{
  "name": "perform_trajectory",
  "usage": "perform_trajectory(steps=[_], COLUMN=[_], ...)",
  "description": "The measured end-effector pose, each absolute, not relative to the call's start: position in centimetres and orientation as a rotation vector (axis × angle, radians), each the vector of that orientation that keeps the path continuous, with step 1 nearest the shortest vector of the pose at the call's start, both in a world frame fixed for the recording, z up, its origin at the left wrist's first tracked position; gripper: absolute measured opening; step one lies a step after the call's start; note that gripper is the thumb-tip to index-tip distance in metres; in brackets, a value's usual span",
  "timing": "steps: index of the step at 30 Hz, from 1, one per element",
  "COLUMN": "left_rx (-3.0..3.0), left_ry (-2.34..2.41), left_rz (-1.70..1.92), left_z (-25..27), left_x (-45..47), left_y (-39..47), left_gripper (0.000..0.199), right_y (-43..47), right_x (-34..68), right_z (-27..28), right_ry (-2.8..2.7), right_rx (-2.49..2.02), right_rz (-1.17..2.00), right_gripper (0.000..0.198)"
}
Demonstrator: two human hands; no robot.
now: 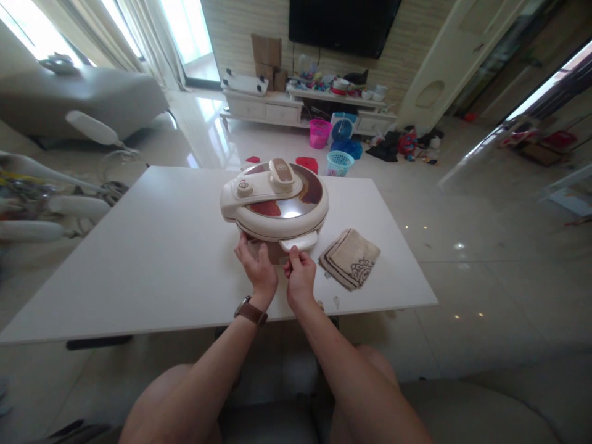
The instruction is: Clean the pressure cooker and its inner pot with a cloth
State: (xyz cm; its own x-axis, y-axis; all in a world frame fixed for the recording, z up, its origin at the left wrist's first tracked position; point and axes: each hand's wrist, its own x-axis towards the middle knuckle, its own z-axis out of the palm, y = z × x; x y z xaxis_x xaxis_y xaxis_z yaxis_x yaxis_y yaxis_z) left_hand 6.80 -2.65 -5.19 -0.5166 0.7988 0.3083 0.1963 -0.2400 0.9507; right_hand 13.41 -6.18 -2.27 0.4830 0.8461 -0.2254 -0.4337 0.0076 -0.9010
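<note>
A cream-coloured electric pressure cooker point(277, 206) with a shiny lid and a brown-topped knob stands on the white table point(185, 265). My left hand point(259, 266) has its fingers apart against the lower front side of the cooker, below the lid rim; some fingertips are hidden there. At the front side handle point(300, 241), my right hand point(300, 275) is closed, with thumb and curled fingers gripping its lower edge. To the right of that hand lies a folded beige cloth point(354, 256) with a dark pattern, apart from the cooker.
Small clear scraps lie near the table's front edge. White chairs point(83, 206) stand at the left. Beyond the table are a pink basket point(319, 134), a light blue basket point(340, 163) and a low white cabinet point(263, 110) under a television point(345, 26).
</note>
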Motion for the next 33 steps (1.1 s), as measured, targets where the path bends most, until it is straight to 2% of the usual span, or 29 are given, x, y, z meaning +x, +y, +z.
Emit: perform_trajectory(steps=[11, 19, 33], left_rx=[1.122, 1.140, 1.127], left_ry=[1.359, 1.444, 1.424], left_rz=[1.587, 1.480, 1.447], left_z=[-3.3, -2.0, -1.8], left_x=[2.7, 2.8, 3.0], left_y=[-0.1, -0.4, -0.6], left_gripper=[0.050, 0.063, 0.071], right_y=[-3.3, -2.9, -3.1], right_x=[13.2, 12.4, 12.6], right_z=[-2.7, -2.6, -2.7], right_ry=[-0.588, -0.599, -0.643], right_rx=[-1.194, -1.186, -1.152], right_rz=[1.104, 1.108, 1.119], right_gripper=[0.063, 0.069, 0.064])
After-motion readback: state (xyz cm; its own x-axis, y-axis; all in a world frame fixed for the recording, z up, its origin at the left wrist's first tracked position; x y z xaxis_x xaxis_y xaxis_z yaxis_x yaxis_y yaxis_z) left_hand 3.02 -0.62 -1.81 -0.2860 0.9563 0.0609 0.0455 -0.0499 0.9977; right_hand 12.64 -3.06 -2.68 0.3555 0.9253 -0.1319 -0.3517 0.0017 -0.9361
